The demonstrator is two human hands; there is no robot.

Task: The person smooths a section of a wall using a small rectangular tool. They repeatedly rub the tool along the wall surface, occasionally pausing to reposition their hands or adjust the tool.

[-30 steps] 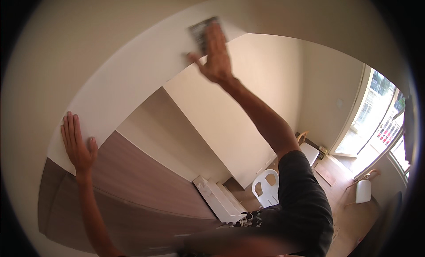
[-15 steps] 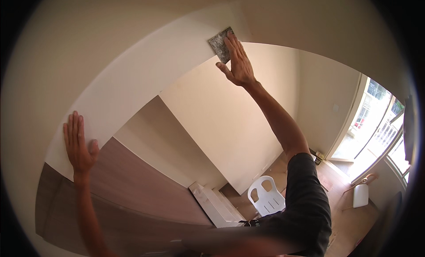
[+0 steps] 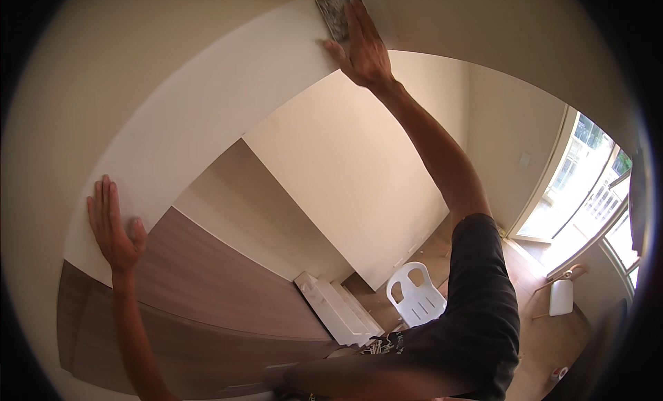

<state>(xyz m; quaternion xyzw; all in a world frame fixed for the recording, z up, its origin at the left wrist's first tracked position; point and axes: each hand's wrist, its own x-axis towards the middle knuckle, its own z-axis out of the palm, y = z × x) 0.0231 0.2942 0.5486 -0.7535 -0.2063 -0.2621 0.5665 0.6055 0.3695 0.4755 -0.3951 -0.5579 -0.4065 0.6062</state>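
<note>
High up at the corner of a white panel, my right hand presses a flat, square, mottled grey sanding pad against the surface. Its fingers lie stretched over the pad's right part, with the thumb held out below the left edge. The underside of the pad is hidden. Lower on the left, my left hand rests with its palm toward the same white panel, near the panel's lower end. Those fingers are straight and the thumb is spread; nothing is in that hand.
Brown wood-grain cabinet doors run below the panel. A white plastic chair stands on the floor beneath my right arm, beside stacked white boards. At the right are a glazed door and a folding chair.
My right hand has slid upward with the sanding pad, toward the top of the view. My left hand sits slightly farther left, still flat.
</note>
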